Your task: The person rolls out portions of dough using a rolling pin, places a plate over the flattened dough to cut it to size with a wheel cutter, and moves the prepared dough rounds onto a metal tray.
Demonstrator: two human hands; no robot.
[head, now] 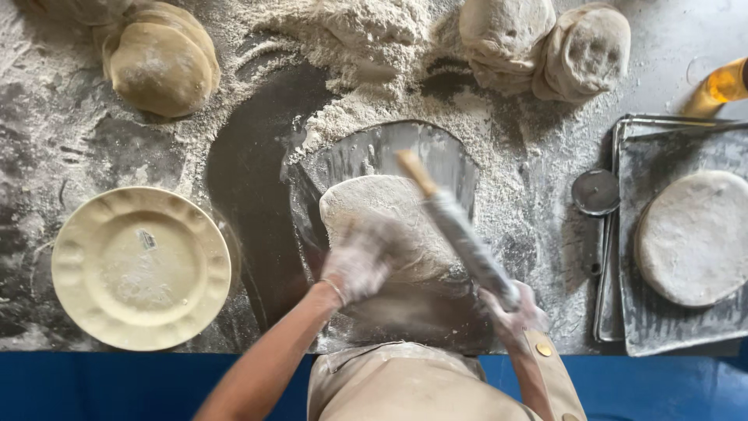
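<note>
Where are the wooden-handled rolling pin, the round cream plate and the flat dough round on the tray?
wooden-handled rolling pin (460,231), head view, middle of the floury barrel
round cream plate (141,267), head view, centre of the well
flat dough round (693,238), head view, middle of its top

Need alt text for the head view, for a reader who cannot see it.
Seen from above, a floured left hand presses on a flat piece of dough while the right hand holds a rolling pin angled over it. A cream plate sits left; a tray holding a dough round sits right.
</note>
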